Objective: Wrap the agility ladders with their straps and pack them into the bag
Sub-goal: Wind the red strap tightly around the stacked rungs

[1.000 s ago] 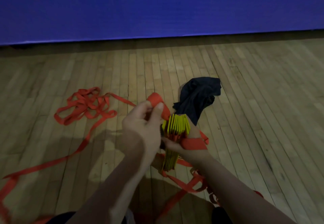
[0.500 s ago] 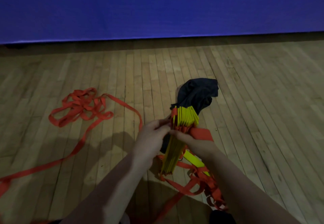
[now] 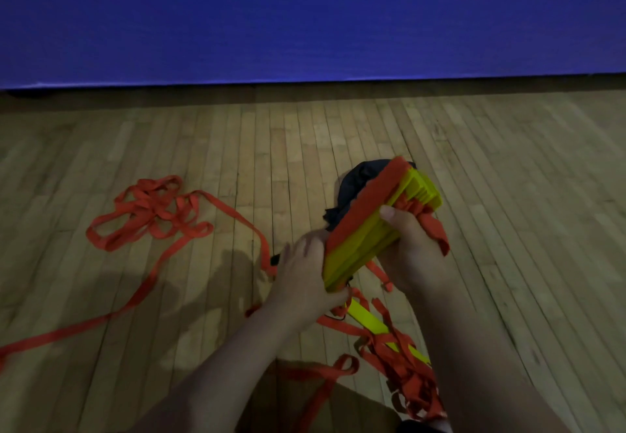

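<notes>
Ladder bundle (image 3: 369, 239): stacked yellow rungs, held off the floor (image 3: 508, 229) at centre-right of frame. It is tilted, with the far end up toward the upper right. Red strap (image 3: 364, 207) lies flat along its upper-left face.

Left hand (image 3: 305, 273) grips the near lower end, fingers curled round the edge, thumb under it. Right hand (image 3: 415, 253) clamps the right side, thumb on top of the rungs. Its fingers are curled round bunched red webbing that sticks out by the knuckles.

Bag (image 3: 355, 183): black, crumpled on the floor directly behind the bundle and mostly hidden by it. Can't tell whether the mouth is open.

Strap pile (image 3: 152, 215): loose red loops at mid-left, well apart from both hands. One run trails to the lower-left edge. Another comes in toward the left hand, with a small dark clip (image 3: 275, 259) on it just beside that hand.

Loose ladder section (image 3: 367, 320): yellow rungs and tangled red webbing on the floor below the bundle. It runs to the lower right between the forearms and under the right one.

Blue banner (image 3: 305, 32) with white lettering fills the top of frame. Light is dim, with shadows on the boards left of the left hand.
</notes>
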`<action>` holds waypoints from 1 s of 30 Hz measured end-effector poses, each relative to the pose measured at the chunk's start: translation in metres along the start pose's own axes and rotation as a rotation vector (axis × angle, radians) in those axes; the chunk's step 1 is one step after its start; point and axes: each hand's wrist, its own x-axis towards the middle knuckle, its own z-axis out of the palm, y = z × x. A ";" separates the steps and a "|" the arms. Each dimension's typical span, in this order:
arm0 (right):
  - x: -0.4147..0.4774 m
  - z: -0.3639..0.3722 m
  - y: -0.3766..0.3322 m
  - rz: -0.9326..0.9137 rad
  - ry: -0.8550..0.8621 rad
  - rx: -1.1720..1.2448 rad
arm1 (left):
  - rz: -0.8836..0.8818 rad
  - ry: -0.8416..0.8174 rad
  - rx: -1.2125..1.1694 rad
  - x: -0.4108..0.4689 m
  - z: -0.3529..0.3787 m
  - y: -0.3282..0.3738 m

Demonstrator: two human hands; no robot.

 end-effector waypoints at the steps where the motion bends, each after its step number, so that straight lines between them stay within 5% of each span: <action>1: 0.001 -0.001 -0.003 -0.027 0.007 0.033 | 0.003 0.016 -0.090 0.000 0.000 0.002; 5: -0.003 0.000 -0.009 -0.139 0.024 0.058 | 0.073 0.043 -0.077 0.002 -0.003 0.008; 11: -0.032 0.017 0.029 -0.114 0.153 -0.405 | 0.016 -0.063 -0.116 0.006 -0.008 0.017; 13: -0.033 0.014 0.030 -0.080 0.275 -0.398 | 0.076 -0.054 -0.088 0.004 -0.006 0.018; 20: -0.028 0.012 0.017 -0.047 0.280 -0.302 | 0.205 -0.088 -0.174 0.007 -0.023 0.017; 26: -0.022 0.001 0.000 -0.186 0.312 -0.373 | 0.189 -0.184 -0.053 0.008 -0.034 -0.006; 30: -0.016 -0.012 -0.010 -0.210 0.412 -0.258 | 0.150 -0.218 0.269 0.006 -0.029 -0.016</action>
